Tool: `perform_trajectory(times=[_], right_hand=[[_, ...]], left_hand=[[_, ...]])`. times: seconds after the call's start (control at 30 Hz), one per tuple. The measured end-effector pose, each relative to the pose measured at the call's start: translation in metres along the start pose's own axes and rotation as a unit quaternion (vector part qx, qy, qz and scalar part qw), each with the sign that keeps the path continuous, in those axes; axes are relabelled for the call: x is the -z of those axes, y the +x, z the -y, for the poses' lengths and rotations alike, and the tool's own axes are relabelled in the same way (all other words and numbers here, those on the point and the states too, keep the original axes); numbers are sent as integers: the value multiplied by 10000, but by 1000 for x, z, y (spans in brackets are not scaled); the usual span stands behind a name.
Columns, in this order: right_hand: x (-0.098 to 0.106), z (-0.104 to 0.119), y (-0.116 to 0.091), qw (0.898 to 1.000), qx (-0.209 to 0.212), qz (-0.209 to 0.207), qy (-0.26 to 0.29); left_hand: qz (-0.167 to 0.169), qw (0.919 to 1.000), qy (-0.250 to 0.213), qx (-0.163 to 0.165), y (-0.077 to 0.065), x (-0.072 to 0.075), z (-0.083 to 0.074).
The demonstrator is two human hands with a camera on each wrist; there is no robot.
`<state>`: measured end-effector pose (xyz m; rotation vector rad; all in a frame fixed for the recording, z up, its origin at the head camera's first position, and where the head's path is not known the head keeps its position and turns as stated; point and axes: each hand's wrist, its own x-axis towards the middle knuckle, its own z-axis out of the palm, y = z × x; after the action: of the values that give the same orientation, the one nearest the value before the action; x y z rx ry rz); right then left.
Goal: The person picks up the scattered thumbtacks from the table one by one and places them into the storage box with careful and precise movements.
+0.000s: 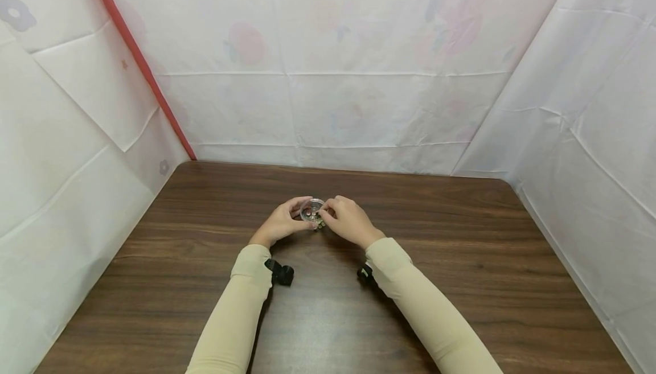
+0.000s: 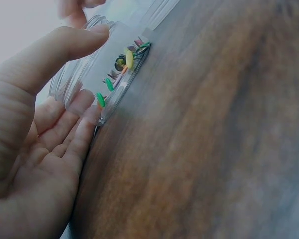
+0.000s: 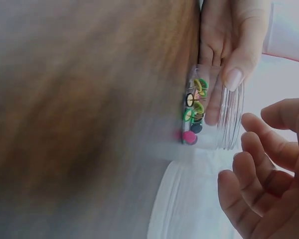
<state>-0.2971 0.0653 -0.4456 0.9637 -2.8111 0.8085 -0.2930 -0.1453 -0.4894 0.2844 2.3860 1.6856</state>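
Observation:
A small clear jar (image 1: 310, 208) with a threaded mouth stands upright on the wooden table, with no lid on it. Inside lie several thumbtacks (image 3: 198, 108) with round heads in green, yellow, black and pink, seen through the wall at the jar's bottom. My left hand (image 1: 279, 224) grips the jar from the left, thumb on the near side and fingers round the far side. Over the jar's right rim hovers my right hand (image 1: 351, 222). In the right wrist view its fingers (image 3: 261, 154) curl loosely beside the mouth, and no tack shows between them.
The dark wood-grain table (image 1: 461, 283) spreads out on every side. White patterned sheets (image 1: 359, 78) hang behind and along both sides, with a red strip (image 1: 138, 55) at the left. Black wrist cameras (image 1: 283, 274) sit near both cuffs.

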Motion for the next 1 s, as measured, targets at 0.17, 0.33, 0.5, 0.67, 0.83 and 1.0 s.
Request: perform_trajectory(times=[0.17, 0.33, 0.5, 0.67, 0.83, 1.0], right_hand=[[2, -3, -11, 9998, 111, -156, 99], [4, -3, -20, 9996, 176, -203, 55], [7, -1, -29, 9994, 287, -176, 99], [8, -1, -37, 9995, 270, -18, 136], [6, -3, -43, 9995, 234, 120, 149], [6, -2, -49, 9992, 222, 245, 210]], left_hand=[[-54, 9999, 9, -86, 0, 0, 0], [-42, 9999, -13, -122, 1, 0, -1], [-15, 9999, -74, -123, 1, 0, -1], [-43, 9999, 14, -108, 1, -1, 1], [-67, 9998, 98, -131, 1, -2, 2], [-52, 9997, 153, -185, 0, -2, 1]])
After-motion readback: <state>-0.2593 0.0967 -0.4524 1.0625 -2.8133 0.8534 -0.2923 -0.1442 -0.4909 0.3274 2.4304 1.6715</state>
